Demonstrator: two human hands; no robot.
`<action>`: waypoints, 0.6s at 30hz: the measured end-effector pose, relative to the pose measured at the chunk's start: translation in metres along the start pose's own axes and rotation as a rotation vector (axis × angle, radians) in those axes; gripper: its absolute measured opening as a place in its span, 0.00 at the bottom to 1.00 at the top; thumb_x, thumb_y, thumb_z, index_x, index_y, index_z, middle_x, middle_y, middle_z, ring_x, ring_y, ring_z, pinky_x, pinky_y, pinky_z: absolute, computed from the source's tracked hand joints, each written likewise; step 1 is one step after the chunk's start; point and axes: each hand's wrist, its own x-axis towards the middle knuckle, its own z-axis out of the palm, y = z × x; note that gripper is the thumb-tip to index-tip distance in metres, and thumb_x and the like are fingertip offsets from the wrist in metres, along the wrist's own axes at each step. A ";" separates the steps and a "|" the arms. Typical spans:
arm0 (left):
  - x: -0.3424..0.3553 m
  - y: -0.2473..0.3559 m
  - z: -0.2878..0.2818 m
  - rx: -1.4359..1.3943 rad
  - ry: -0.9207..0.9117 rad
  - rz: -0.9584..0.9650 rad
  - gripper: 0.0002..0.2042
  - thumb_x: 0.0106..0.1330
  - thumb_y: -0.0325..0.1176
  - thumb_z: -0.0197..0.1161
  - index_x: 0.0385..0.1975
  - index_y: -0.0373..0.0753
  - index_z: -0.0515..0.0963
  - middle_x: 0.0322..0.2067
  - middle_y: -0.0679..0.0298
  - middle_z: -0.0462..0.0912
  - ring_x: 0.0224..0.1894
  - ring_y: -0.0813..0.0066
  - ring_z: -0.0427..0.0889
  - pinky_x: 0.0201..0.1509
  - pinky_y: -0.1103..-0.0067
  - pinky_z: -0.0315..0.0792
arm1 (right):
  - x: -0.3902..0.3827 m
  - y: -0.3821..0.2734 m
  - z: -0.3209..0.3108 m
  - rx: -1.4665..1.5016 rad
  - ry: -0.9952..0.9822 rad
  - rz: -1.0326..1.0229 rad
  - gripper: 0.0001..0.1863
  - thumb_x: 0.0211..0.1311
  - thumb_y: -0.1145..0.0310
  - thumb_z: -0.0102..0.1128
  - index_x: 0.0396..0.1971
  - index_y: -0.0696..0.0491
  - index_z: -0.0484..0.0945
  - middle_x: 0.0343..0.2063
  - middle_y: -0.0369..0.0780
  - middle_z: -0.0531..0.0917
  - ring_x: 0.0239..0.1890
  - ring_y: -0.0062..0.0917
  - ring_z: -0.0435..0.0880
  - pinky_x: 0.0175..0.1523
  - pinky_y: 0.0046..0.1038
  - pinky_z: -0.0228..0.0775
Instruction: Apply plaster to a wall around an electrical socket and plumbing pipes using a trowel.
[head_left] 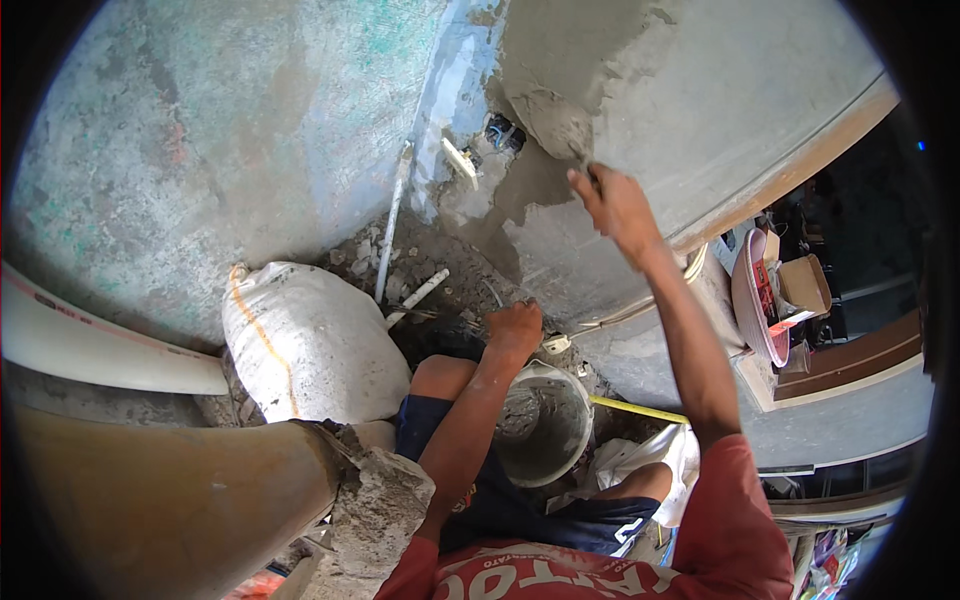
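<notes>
My right hand (622,215) is closed around the handle of a mortar-smeared trowel (552,122). Its blade lies against wet grey mortar (560,50) spread on the wall. Just left of the blade, an opening with wires (505,132) shows in the wall. My left hand (515,328) is closed in a fist beyond the far rim of a bucket (575,440); what it grips, if anything, is hidden. Grey mortar (518,412) lies inside the bucket, which stands between my legs.
A full white sack (310,340) leans at left, near a white pipe (393,222) and rubble (360,250). A large round column (180,500) with a broken edge rises at lower left. A yellow strip (640,409) lies right of the bucket. A pink basket (755,300) holds boxes at right.
</notes>
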 end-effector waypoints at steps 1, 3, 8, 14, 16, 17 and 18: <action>0.000 0.000 0.000 -0.002 0.005 -0.005 0.15 0.57 0.34 0.54 0.45 0.39 0.71 0.41 0.58 0.78 0.42 0.58 0.79 0.42 0.60 0.71 | 0.015 -0.001 -0.001 -0.059 -0.033 -0.071 0.20 0.59 0.55 0.49 0.26 0.60 0.73 0.17 0.50 0.77 0.26 0.45 0.77 0.33 0.39 0.68; 0.001 0.001 -0.001 -0.004 -0.016 -0.029 0.15 0.57 0.34 0.54 0.44 0.39 0.71 0.41 0.58 0.78 0.42 0.57 0.79 0.43 0.61 0.70 | 0.038 -0.010 -0.008 -0.136 -0.099 -0.081 0.20 0.59 0.55 0.48 0.24 0.60 0.74 0.16 0.48 0.77 0.24 0.43 0.78 0.31 0.37 0.69; 0.000 0.001 -0.001 -0.019 0.019 -0.009 0.16 0.55 0.33 0.55 0.45 0.38 0.70 0.39 0.56 0.78 0.42 0.57 0.78 0.44 0.61 0.71 | 0.071 -0.030 -0.015 -0.240 -0.298 -0.070 0.23 0.61 0.56 0.45 0.17 0.61 0.74 0.11 0.45 0.75 0.16 0.36 0.77 0.26 0.34 0.70; -0.004 -0.005 -0.006 -0.030 0.003 -0.029 0.16 0.55 0.33 0.56 0.44 0.38 0.70 0.39 0.56 0.78 0.43 0.57 0.78 0.44 0.60 0.70 | 0.056 -0.032 -0.030 -0.249 -0.293 -0.021 0.24 0.61 0.56 0.45 0.18 0.62 0.74 0.12 0.47 0.76 0.17 0.39 0.78 0.29 0.37 0.71; -0.003 -0.004 -0.007 -0.025 0.016 -0.033 0.14 0.56 0.33 0.54 0.43 0.40 0.72 0.40 0.58 0.79 0.43 0.59 0.79 0.43 0.60 0.69 | 0.047 -0.018 -0.034 -0.331 -0.020 -0.204 0.23 0.60 0.56 0.45 0.21 0.62 0.75 0.20 0.51 0.79 0.26 0.45 0.79 0.36 0.41 0.70; -0.002 -0.001 -0.007 -0.012 0.006 -0.042 0.15 0.56 0.33 0.54 0.43 0.40 0.72 0.40 0.58 0.78 0.43 0.59 0.79 0.43 0.61 0.70 | 0.041 -0.017 -0.036 -0.331 -0.019 -0.203 0.23 0.60 0.56 0.45 0.21 0.62 0.75 0.20 0.51 0.79 0.26 0.45 0.79 0.36 0.41 0.70; -0.001 0.001 -0.007 0.002 -0.004 -0.051 0.15 0.56 0.33 0.54 0.43 0.40 0.72 0.41 0.58 0.78 0.44 0.59 0.78 0.43 0.61 0.70 | 0.033 -0.017 -0.039 -0.338 0.003 -0.139 0.22 0.60 0.56 0.45 0.23 0.62 0.75 0.23 0.53 0.79 0.30 0.47 0.78 0.39 0.42 0.69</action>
